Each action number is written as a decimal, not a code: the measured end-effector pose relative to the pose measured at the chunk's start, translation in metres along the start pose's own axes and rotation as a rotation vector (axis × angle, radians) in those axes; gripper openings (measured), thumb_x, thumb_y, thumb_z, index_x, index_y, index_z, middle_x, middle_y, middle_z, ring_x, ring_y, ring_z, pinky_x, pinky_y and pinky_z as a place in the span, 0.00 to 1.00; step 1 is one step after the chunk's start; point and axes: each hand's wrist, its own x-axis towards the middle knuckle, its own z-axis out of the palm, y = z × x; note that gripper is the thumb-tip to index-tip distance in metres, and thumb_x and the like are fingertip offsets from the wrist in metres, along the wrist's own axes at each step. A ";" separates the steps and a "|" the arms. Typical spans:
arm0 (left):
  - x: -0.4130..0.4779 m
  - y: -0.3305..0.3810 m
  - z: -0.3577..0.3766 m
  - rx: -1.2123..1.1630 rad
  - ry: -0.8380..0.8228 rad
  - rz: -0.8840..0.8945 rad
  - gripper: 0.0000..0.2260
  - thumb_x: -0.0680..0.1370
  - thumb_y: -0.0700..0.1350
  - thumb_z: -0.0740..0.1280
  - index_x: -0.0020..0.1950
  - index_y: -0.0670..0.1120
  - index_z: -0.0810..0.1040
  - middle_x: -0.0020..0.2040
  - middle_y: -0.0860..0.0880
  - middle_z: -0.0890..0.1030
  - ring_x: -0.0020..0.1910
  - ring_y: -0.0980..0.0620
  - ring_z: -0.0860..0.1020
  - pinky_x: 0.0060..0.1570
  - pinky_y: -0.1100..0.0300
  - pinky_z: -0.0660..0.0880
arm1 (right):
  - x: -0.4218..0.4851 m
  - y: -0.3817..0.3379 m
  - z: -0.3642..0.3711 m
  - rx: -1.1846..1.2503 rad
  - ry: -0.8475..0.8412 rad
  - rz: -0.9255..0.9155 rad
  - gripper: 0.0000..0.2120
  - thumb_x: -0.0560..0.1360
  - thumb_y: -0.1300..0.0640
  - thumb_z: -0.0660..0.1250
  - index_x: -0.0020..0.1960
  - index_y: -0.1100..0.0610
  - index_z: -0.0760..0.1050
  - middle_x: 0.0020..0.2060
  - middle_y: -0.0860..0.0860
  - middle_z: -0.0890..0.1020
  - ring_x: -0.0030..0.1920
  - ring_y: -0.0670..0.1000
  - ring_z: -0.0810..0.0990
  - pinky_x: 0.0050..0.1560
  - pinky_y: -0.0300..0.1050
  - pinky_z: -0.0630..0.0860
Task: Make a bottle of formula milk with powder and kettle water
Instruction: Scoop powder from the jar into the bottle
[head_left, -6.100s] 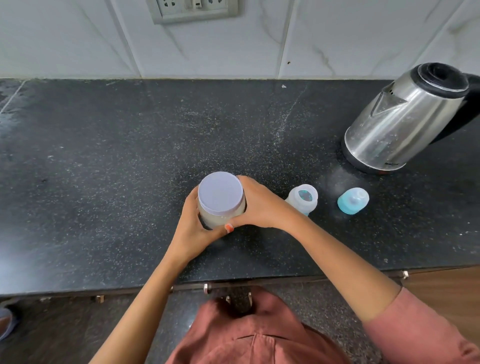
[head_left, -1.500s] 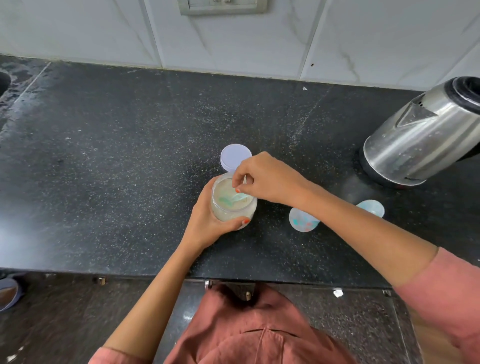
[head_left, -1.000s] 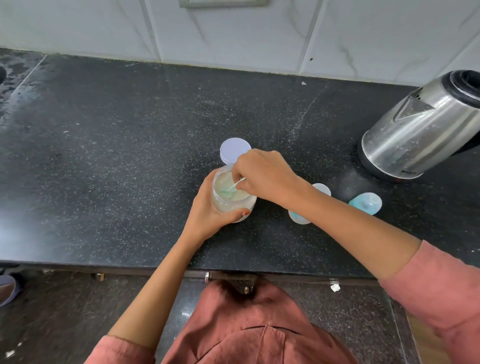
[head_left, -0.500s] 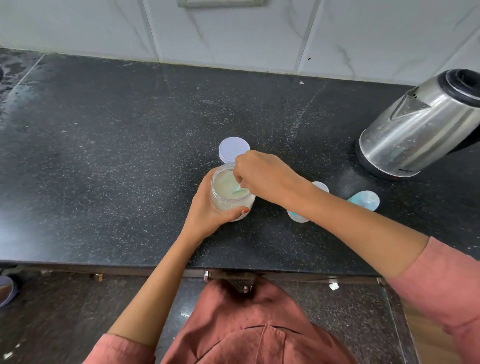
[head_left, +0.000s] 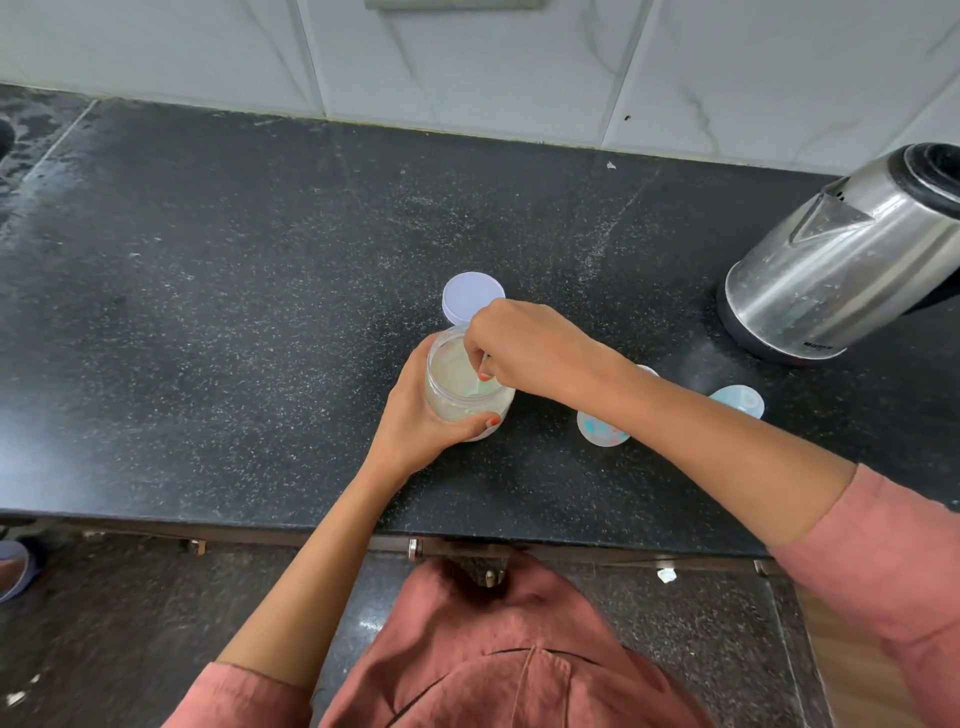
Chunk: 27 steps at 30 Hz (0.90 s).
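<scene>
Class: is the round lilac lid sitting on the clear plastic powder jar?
No, the lilac lid lies on the black counter behind the open jar.

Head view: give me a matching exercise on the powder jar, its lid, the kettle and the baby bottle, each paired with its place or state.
Things:
1. powder jar
2. lid
3. kettle
4. baby bottle

Places or states:
A. stands at the right end of the counter
B. partly hidden behind the right forearm
C. open, gripped by the left hand
D. lies flat on the counter just behind the jar

Pairs: 1-C, 2-D, 3-A, 4-B
</scene>
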 end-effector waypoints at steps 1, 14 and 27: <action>0.000 0.000 0.000 0.000 0.000 0.001 0.34 0.56 0.56 0.74 0.58 0.68 0.64 0.58 0.64 0.73 0.57 0.70 0.71 0.51 0.79 0.66 | -0.001 0.000 0.000 0.008 -0.009 0.001 0.08 0.73 0.67 0.62 0.47 0.62 0.78 0.46 0.56 0.80 0.43 0.54 0.76 0.39 0.42 0.64; -0.001 0.003 0.001 -0.022 -0.006 -0.003 0.33 0.56 0.55 0.73 0.58 0.68 0.64 0.58 0.63 0.74 0.56 0.70 0.72 0.50 0.78 0.67 | 0.002 -0.001 0.006 0.236 -0.106 0.044 0.05 0.73 0.62 0.66 0.46 0.59 0.81 0.41 0.51 0.73 0.41 0.55 0.78 0.35 0.43 0.69; -0.001 0.004 0.001 -0.003 -0.009 -0.008 0.33 0.56 0.56 0.73 0.57 0.70 0.63 0.58 0.65 0.73 0.57 0.70 0.71 0.51 0.79 0.66 | 0.003 0.004 0.004 0.309 -0.162 0.030 0.05 0.73 0.62 0.67 0.45 0.60 0.81 0.33 0.47 0.73 0.35 0.47 0.72 0.32 0.37 0.64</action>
